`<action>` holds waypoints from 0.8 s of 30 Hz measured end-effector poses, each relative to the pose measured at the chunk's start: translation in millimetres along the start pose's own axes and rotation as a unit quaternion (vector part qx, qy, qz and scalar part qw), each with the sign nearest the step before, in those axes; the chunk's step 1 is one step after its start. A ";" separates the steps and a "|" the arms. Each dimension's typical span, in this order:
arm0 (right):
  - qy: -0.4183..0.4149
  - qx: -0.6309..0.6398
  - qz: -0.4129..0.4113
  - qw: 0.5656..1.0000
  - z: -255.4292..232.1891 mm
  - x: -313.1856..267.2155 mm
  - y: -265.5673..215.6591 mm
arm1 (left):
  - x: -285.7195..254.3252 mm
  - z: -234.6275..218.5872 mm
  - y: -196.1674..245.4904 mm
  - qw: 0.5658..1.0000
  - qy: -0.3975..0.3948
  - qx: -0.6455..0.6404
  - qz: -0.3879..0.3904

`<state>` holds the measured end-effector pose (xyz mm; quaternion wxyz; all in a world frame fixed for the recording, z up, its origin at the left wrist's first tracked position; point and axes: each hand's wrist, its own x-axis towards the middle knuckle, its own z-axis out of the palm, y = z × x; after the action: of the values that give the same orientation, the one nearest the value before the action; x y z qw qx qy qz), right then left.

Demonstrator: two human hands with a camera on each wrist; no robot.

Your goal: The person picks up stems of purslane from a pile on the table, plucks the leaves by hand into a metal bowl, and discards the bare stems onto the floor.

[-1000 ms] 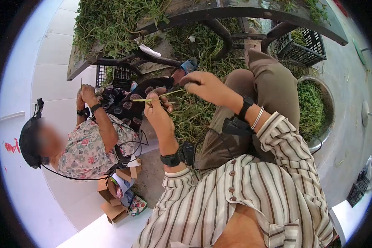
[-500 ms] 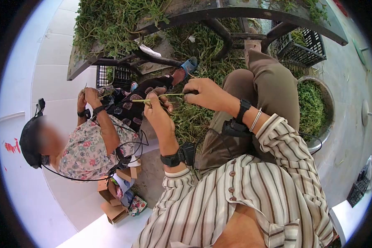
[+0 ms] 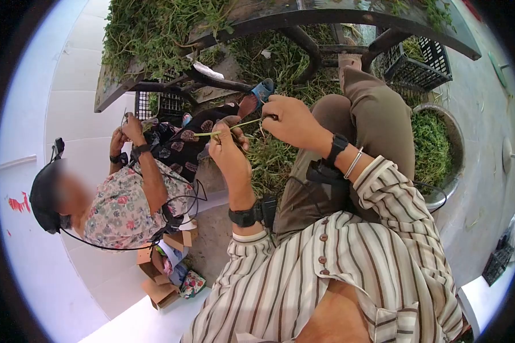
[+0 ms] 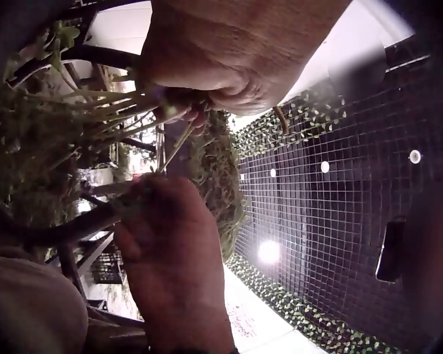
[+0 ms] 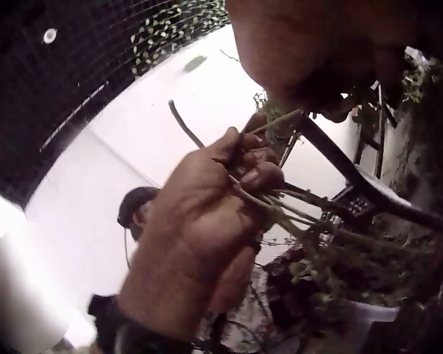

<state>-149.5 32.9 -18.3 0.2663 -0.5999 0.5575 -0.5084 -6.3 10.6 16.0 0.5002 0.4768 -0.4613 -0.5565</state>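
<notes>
My left hand point(image 3: 230, 148) pinches green plant stems point(image 3: 207, 134) between thumb and fingers, cut ends pointing left. In the right wrist view, several thin stems point(image 5: 284, 214) with small leaves trail below that left hand point(image 5: 199, 199). One stem point(image 3: 248, 123) runs taut between the two hands. My right hand point(image 3: 294, 121) grips its far end with curled fingers, their tips dark. In the left wrist view the right hand point(image 4: 173, 254) holds the stem point(image 4: 179, 146) close to the left hand point(image 4: 236, 59), whose palm hides part of its grip.
Leafy greens point(image 3: 160, 34) heap on the dark table point(image 3: 349, 18) ahead, and more greens point(image 3: 269, 166) cover the floor. A metal basin point(image 3: 455, 154) of greens stands right, a black crate point(image 3: 420, 68) behind it. Another person point(image 3: 126, 200) sits left near cardboard boxes point(image 3: 160, 286).
My right hand was apart from the stem, then came down and took its end. Now both hands sit slightly farther right, the stem slanting up between them.
</notes>
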 end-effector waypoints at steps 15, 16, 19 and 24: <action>-0.116 0.255 0.028 0.959 -13.9 2.0 9.9 | 14.0 -22.6 11.5 0.985 0.109 -0.136 0.022; -0.116 0.255 0.028 0.960 -11.2 0.5 6.1 | 11.2 -19.3 9.7 0.985 0.095 -0.146 0.019; -0.203 0.188 0.003 0.961 -4.9 -8.6 3.0 | 8.0 -15.8 -0.5 0.981 0.111 -0.159 0.020; -0.149 0.204 0.030 0.967 18.9 -22.6 0.2 | 6.3 -0.8 -10.5 0.979 0.122 -0.165 -0.005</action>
<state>-129.4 49.4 -32.0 0.4782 -0.5847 0.4142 -0.5078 -7.0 5.1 5.1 0.6218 0.4541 -0.2960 -0.5653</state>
